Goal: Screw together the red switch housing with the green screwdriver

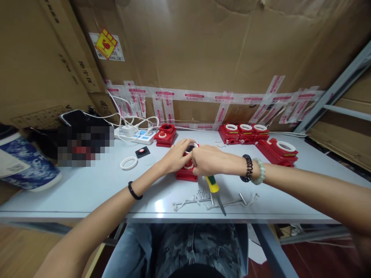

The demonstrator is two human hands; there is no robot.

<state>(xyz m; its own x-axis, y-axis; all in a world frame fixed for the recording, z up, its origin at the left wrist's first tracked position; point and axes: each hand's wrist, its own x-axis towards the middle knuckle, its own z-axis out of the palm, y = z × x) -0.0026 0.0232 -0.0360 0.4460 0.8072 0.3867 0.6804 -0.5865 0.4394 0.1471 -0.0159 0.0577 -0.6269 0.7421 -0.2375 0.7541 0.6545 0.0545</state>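
Left hand (pixel 179 155): thumb and fingers clamped on 1 red housing (pixel 187 176). Right hand (pixel 209 160): curled, grip indeterminable. Bumping the near screwdriver (pixel 213 187) could scatter adjacent screws (pixel 202 194).

Brown cardboard (pixel 188 50) backs a glossy pale table (pixel 87 185); grey framing (pixel 344 75) and reddish floor (pixel 308 256) show at right.

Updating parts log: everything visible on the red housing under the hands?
The red housing looks glossy, plastic or painted metal, with a white ring around a dark centre at its far end and a flat base edge nearest the wearer. It rests ring-up on the tabletop. The left hand and right hand are on it, hiding much.
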